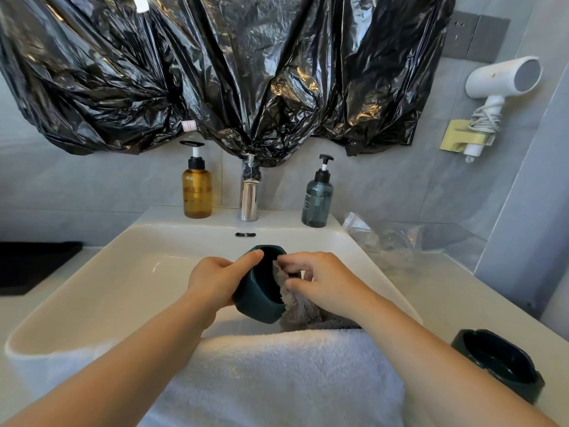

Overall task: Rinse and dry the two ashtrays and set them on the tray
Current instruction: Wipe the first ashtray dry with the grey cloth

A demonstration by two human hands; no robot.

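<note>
Head view: white sink, white towel draped over its near rim. Second ashtray upright on counter, right. Above the basin, tilted dark green ashtray, gripped by left hand; right hand pinching grey cloth into it.

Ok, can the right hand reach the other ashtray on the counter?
Probably yes: the other ashtray sits uncovered just right of that forearm, nothing between. But the right hand pinches the grey cloth and must release it first.

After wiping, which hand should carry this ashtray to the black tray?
Left, probably: the left hand grips the dark green round ashtray and the flat black tray lies on that side; the right hand pinches the grey cloth.
</note>
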